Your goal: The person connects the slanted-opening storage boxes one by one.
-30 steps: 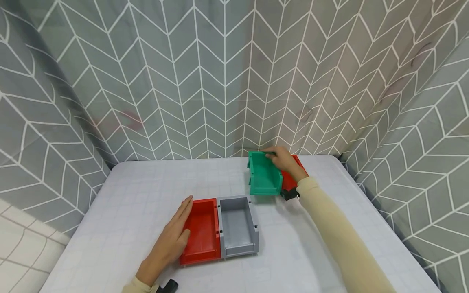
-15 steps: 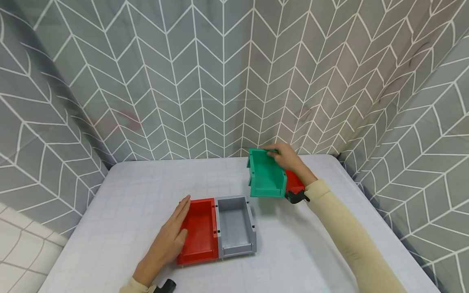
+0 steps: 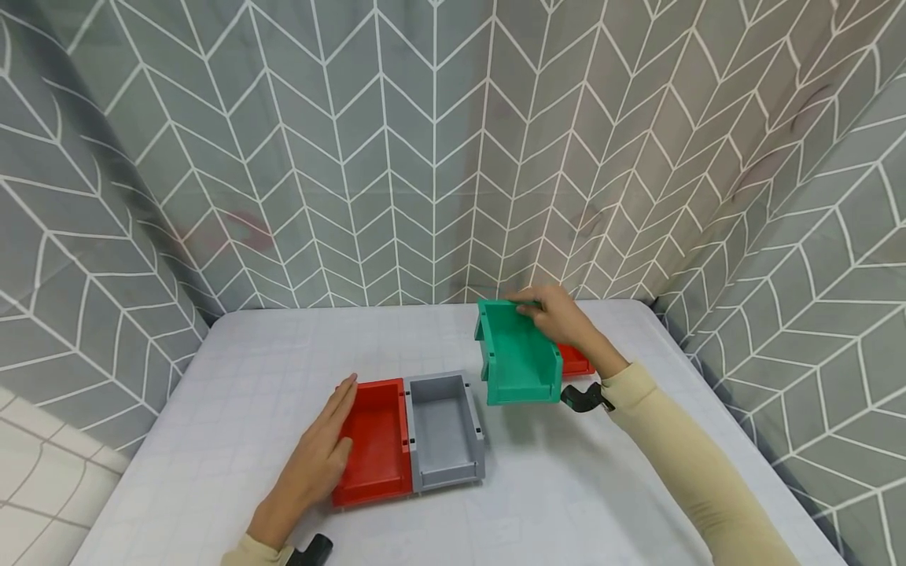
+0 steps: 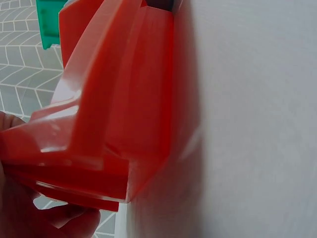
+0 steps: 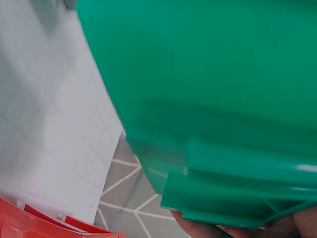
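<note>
My left hand (image 3: 311,460) lies along the left side of a red storage bin (image 3: 375,444), thumb over the rim and fingers outside, gripping the wall. In the left wrist view the red bin (image 4: 143,84) fills the middle. A grey storage bin (image 3: 446,432) sits directly against its right side. My right hand (image 3: 562,318) grips the far right rim of a green storage bin (image 3: 522,358), held tilted above the table with a shadow beneath. Up close, the green bin (image 5: 208,64) covers most of the right wrist view, fingers at its lower edge.
Another red bin (image 3: 576,362) stands at the back right, partly hidden behind the green bin and right forearm. A white cloth covers the table (image 3: 283,354). Grey patterned curtains (image 3: 425,157) hang behind and at the sides.
The right hand has lifted the green bin away from the back red bin and brought it nearer, slightly right. The left hand and the red and grey bins have shifted slightly left.
</note>
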{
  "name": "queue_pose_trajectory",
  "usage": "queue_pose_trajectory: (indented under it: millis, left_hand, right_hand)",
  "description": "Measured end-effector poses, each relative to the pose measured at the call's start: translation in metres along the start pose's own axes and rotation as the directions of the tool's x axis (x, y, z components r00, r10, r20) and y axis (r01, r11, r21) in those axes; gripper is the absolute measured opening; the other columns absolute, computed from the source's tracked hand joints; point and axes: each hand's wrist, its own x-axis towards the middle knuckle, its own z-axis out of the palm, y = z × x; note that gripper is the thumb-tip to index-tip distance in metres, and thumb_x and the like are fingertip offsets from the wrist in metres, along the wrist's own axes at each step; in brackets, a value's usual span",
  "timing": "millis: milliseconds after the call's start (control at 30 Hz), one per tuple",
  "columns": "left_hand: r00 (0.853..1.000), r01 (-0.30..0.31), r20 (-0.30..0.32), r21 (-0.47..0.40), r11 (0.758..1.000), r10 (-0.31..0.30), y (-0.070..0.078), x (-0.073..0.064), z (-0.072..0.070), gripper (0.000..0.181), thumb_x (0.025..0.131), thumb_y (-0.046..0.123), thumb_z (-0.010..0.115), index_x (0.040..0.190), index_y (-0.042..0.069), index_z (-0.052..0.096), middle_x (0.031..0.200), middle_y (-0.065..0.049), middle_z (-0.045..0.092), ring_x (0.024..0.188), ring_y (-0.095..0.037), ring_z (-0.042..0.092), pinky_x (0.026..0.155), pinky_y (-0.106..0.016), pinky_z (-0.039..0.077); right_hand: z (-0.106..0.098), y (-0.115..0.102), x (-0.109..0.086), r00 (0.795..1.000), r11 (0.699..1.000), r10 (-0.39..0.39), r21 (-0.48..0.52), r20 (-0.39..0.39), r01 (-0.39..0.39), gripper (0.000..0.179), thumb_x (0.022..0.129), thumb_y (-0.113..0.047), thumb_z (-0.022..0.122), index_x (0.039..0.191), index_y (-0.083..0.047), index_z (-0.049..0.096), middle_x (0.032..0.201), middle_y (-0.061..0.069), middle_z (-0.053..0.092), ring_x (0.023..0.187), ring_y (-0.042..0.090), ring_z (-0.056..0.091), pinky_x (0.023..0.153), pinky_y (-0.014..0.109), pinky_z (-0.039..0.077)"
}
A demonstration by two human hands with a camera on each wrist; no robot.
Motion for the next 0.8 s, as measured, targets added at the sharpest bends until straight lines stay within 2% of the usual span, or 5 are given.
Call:
queue_pose_trajectory:
  millis: [233, 400, 533, 667, 800]
  left_hand:
    - [1.0, -0.023, 0.002, 0.001, 1.0, 0.023, -0.004, 0.0, -0.001, 0.081, 0.09, -0.005, 0.057, 0.164, 0.001, 0.024, 0.17, -0.012, 0.023, 0.153, -0.035, 0.027, 0.113, -0.057, 0.035]
    - [0.999, -0.034, -0.009, -0.005, 0.999, 0.034, -0.005, 0.0, -0.002, 0.083, 0.089, -0.005, 0.059, 0.164, 0.002, 0.025, 0.17, -0.012, 0.025, 0.152, -0.037, 0.029, 0.11, -0.058, 0.037]
    - [0.999, -0.04, -0.008, -0.008, 0.999, 0.04, -0.006, -0.001, -0.002, 0.084, 0.089, -0.005, 0.06, 0.164, 0.003, 0.025, 0.169, -0.013, 0.025, 0.152, -0.037, 0.029, 0.11, -0.058, 0.037]
    - [1.0, -0.029, 0.004, -0.015, 0.999, 0.029, -0.007, 0.0, -0.002, 0.084, 0.089, -0.005, 0.06, 0.165, 0.004, 0.024, 0.17, -0.012, 0.023, 0.153, -0.035, 0.026, 0.111, -0.057, 0.037]
    - [1.0, -0.022, 0.008, -0.022, 1.0, 0.022, -0.008, 0.0, -0.002, 0.085, 0.089, -0.004, 0.061, 0.165, 0.004, 0.023, 0.171, -0.012, 0.022, 0.153, -0.036, 0.026, 0.111, -0.057, 0.037]
  right_hand:
    - [0.001, -0.014, -0.012, 1.0, 1.0, -0.018, -0.005, 0.006, 0.018, 0.032, 0.097, 0.005, 0.066, 0.127, -0.002, 0.075, 0.121, 0.016, 0.073, 0.108, 0.032, 0.068, 0.08, 0.045, 0.057]
    - [0.005, -0.018, -0.021, 1.0, 1.0, -0.027, -0.008, 0.003, 0.027, 0.032, 0.095, 0.006, 0.067, 0.125, -0.002, 0.075, 0.108, 0.015, 0.074, 0.098, 0.028, 0.066, 0.075, 0.041, 0.055]
    - [0.008, -0.019, -0.029, 1.0, 1.0, -0.013, -0.022, 0.002, 0.014, 0.032, 0.095, 0.005, 0.068, 0.126, -0.003, 0.075, 0.107, 0.012, 0.074, 0.096, 0.024, 0.068, 0.077, 0.041, 0.057]
    - [0.01, -0.02, -0.035, 1.0, 1.0, -0.026, -0.017, 0.008, 0.026, 0.032, 0.096, 0.005, 0.068, 0.127, -0.001, 0.074, 0.118, 0.014, 0.074, 0.101, 0.027, 0.071, 0.083, 0.045, 0.06]
    - [0.013, -0.021, -0.039, 0.999, 0.999, -0.044, -0.026, 0.014, 0.045, 0.032, 0.096, 0.007, 0.067, 0.126, 0.001, 0.073, 0.119, 0.016, 0.073, 0.102, 0.031, 0.07, 0.085, 0.048, 0.06]
